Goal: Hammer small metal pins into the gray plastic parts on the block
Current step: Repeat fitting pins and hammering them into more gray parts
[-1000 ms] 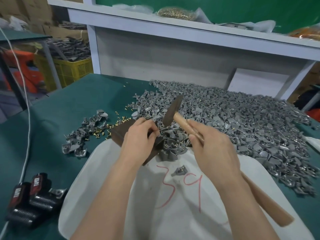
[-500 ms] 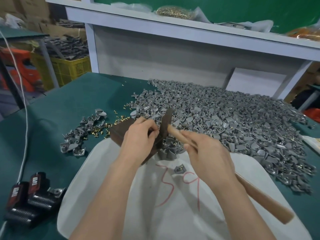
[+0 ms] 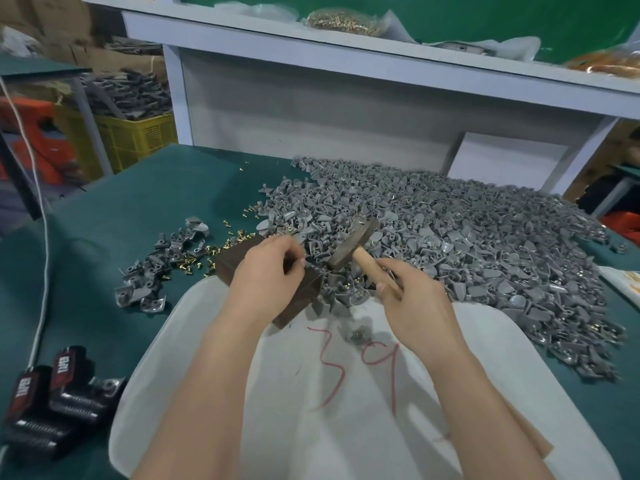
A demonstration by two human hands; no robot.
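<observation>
A dark brown block (image 3: 239, 259) lies on the green table, half under my left hand (image 3: 268, 275). That hand rests on the block with fingers curled, pinching something small at its right end; my fingers hide it. My right hand (image 3: 414, 306) grips the wooden handle of a hammer (image 3: 351, 244). Its dark head is tilted just right of my left fingertips, low over the gray parts. A big heap of gray plastic parts (image 3: 450, 237) spreads behind and to the right. Small brass pins (image 3: 194, 259) lie scattered left of the block.
A white sack (image 3: 242, 393) marked with red figures covers my lap at the table's front edge. A smaller group of gray parts (image 3: 152, 271) lies at left. Black and red spring clamps (image 3: 52, 403) sit at lower left beside a white cable (image 3: 41, 271). A white shelf (image 3: 346, 39) stands behind.
The hammer head went down toward the block half a second ago and is now lifted and swung slightly right. A small gray part on the sack is now blurred, in motion.
</observation>
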